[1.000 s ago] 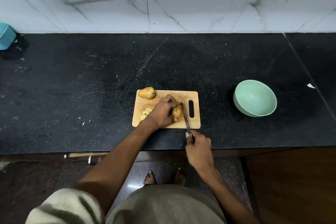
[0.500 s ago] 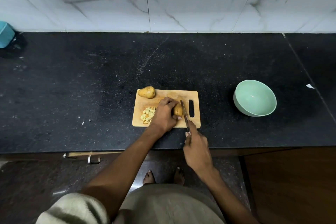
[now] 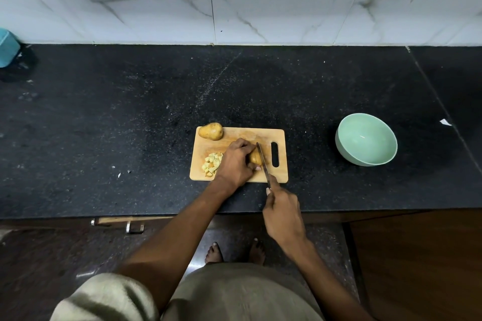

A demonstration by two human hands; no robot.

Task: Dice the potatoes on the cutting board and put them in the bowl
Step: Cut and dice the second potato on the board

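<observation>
The left hand [image 3: 236, 163] curls over a brown potato piece [image 3: 255, 157], holding it on the rectangular wooden cutting board [image 3: 280, 135] near the table's front edge. The right hand [image 3: 283, 212] grips a slim dark-handled knife [image 3: 263, 161], its blade lying against the piece's right side. Pale diced potato cubes [image 3: 212, 162] sit left of the hand; a whole brown potato [image 3: 210, 131] rests at the board's far left corner. The mint-green round bowl [image 3: 366, 139] stands well apart, rightward, on the black speckled table [image 3: 104, 125].

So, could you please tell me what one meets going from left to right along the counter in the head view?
Teal container at the left edge → diced potato pieces → left hand holding the potato piece → knife → board's handle slot → green bowl → white scrap.
</observation>
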